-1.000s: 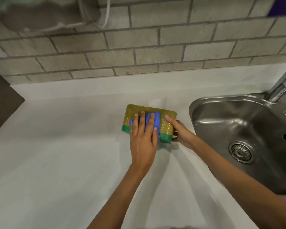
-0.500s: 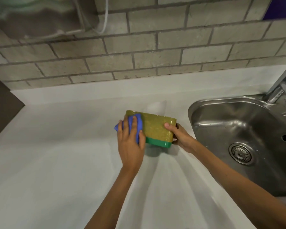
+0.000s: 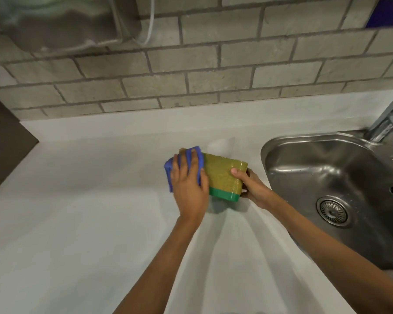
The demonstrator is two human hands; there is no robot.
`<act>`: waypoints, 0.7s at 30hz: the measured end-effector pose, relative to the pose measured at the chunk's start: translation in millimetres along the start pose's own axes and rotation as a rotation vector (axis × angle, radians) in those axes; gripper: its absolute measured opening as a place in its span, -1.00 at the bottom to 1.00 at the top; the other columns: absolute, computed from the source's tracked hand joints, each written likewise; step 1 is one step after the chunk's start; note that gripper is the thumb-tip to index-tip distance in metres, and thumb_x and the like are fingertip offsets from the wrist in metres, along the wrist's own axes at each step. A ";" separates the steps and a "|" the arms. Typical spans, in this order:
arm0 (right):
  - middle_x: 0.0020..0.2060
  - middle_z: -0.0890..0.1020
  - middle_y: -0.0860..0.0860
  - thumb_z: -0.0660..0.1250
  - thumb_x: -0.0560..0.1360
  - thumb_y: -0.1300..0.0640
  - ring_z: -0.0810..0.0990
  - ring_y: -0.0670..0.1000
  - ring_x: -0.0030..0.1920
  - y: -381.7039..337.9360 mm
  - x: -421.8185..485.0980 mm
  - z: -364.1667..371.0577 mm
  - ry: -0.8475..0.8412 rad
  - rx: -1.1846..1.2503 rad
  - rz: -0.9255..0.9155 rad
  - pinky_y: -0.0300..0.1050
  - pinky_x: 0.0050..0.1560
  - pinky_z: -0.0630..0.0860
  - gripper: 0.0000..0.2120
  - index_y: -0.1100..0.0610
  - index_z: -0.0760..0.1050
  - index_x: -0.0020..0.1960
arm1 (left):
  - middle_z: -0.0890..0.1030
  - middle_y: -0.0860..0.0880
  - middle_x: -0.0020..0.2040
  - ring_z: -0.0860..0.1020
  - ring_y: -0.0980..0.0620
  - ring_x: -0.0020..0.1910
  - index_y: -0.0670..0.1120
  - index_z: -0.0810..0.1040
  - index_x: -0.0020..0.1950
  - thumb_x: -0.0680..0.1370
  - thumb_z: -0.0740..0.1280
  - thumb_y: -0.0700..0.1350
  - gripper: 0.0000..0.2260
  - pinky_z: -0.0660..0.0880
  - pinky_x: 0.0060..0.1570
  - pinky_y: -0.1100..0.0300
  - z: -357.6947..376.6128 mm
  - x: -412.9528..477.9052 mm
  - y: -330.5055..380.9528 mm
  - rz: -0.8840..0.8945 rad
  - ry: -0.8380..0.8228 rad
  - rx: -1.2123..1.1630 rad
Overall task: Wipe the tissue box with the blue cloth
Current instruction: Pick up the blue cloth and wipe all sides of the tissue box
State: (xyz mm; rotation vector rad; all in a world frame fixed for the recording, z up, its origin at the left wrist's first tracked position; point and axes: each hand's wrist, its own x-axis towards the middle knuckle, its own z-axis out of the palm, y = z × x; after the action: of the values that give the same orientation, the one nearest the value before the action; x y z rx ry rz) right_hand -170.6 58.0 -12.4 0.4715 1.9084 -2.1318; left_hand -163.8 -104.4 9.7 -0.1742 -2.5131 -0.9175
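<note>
Since a second ago the left hand (image 3: 188,182) has slid the cloth (image 3: 196,157) from the middle of the box top to the end away from the sink; the right hand has not shifted.

Counter (image 3: 77,223): pale, smooth, carries everything. Sink (image 3: 327,164): steel, set into the counter, with its near rim just beside the box. Tap (image 3: 388,123) at the far corner of the sink.

Box (image 3: 222,175): yellow-gold top and sides, green band at the base. It stands on the counter just beside the sink, long axis running roughly toward the sink rim.

Left hand: flat, fingers spread, pressing the blue cloth over the box's top edge and end face on the side away from the sink. The cloth is pinned under the palm, with folds showing between the fingers and past the fingertips.

Right hand (image 3: 251,189): closed on the sink-side end of the box, thumb on top, fingers hidden behind the end.

Handling, judged: the box is probably light, thin-walled and easy to dent, with a glossy surface that would skate on this smooth counter under a sideways wipe. Bracing belongs at the end opposite the cloth, as now, gripping near corners where the walls are stiffest. The cloth is soft and limp; it needs palm pressure to stay put.

Progress, judged: mid-wipe; the sink-side end sits under the holding hand.
</note>
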 end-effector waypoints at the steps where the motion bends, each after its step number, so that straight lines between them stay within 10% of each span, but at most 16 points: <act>1: 0.30 0.47 0.13 0.32 0.44 -0.05 0.53 0.13 0.20 0.4 0.1 0.4 0.005 0.012 -0.002 0.07 0.15 0.52 -0.40 0.15 0.23 0.39 | 0.37 -0.20 0.45 0.28 -0.22 0.46 -0.16 0.35 0.43 0.56 0.16 -0.13 -0.57 0.20 0.44 -0.10 4.3 -3.7 8.7 0.067 -0.026 0.015; 5: 0.29 0.49 0.12 0.34 0.43 -0.02 0.57 0.09 0.12 -0.2 -1.2 -2.3 -0.005 0.019 -0.016 -0.06 -0.03 0.56 -0.41 0.14 0.25 0.38 | 0.45 -0.21 0.39 0.36 -0.24 0.40 -0.17 0.43 0.38 0.54 0.15 -0.07 -0.58 0.25 0.36 -0.17 3.8 -29.4 -0.4 0.313 -0.072 0.090; 11: 0.30 0.45 0.07 0.35 0.42 -0.04 0.55 0.05 0.12 0.8 -3.7 0.4 0.003 0.013 0.014 -0.01 0.04 0.53 -0.37 0.12 0.19 0.38 | 0.30 -0.20 0.48 0.22 -0.23 0.48 -0.12 0.28 0.47 0.59 0.15 -0.12 -0.57 0.27 0.41 -0.09 -1.2 0.2 -12.8 -0.071 0.012 -0.039; 21: -0.03 0.67 -0.02 0.25 0.06 -0.51 0.62 -0.01 0.01 -8.7 -17.0 0.7 -0.020 0.027 -0.006 -0.10 -0.05 0.58 -0.12 0.00 0.49 0.21 | 0.49 -0.19 0.36 0.40 -0.22 0.38 -0.14 0.46 0.36 0.53 0.15 -0.05 -0.57 0.31 0.31 -0.13 13.8 -32.6 22.4 0.318 -0.063 0.088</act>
State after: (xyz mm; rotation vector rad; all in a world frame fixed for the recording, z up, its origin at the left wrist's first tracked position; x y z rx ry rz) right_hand -158.4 57.7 2.3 0.4487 1.8749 -2.1605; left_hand -134.1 -77.1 -1.5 -0.5636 -2.4799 -0.6808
